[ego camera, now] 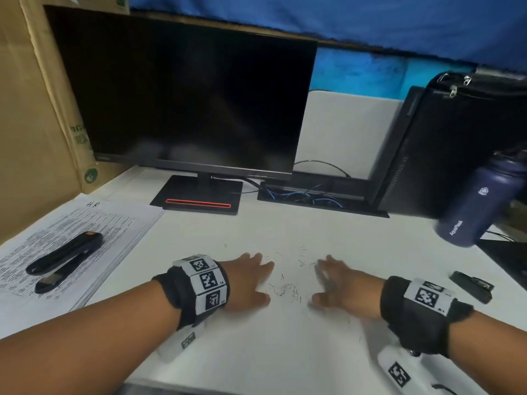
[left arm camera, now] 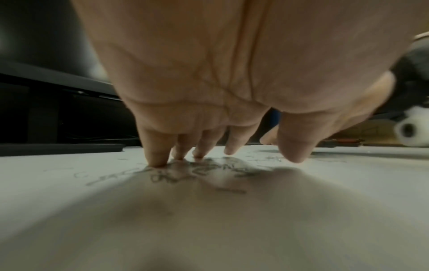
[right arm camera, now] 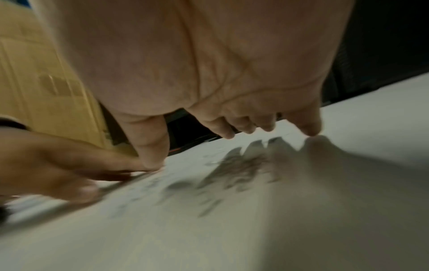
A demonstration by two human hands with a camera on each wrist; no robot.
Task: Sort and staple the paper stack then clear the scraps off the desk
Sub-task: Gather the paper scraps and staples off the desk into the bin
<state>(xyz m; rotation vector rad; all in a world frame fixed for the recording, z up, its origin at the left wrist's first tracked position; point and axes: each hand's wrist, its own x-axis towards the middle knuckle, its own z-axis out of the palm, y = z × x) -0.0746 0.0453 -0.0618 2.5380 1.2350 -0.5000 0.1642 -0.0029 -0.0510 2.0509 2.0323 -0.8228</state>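
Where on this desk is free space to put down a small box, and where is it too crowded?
Free: the white desk between the monitor base and the water bottle; also the near edge between the forearms. Crowded: the loose staples between the left hand and right hand; the paper stack carrying the stapler.

— Rear of desk?
— Dark monitor (ego camera: 182, 101) on black stand with red strip (ego camera: 198, 203). Cable tray with blue wires (ego camera: 310, 195) just beside, to the right.

— Right side?
— Black tower case (ego camera: 456, 155), upright. Navy flask (ego camera: 482, 201) tilted against it. Small black box (ego camera: 473, 286) nearer the front edge.

— Left?
— Cardboard box (ego camera: 34, 124) beside the monitor.
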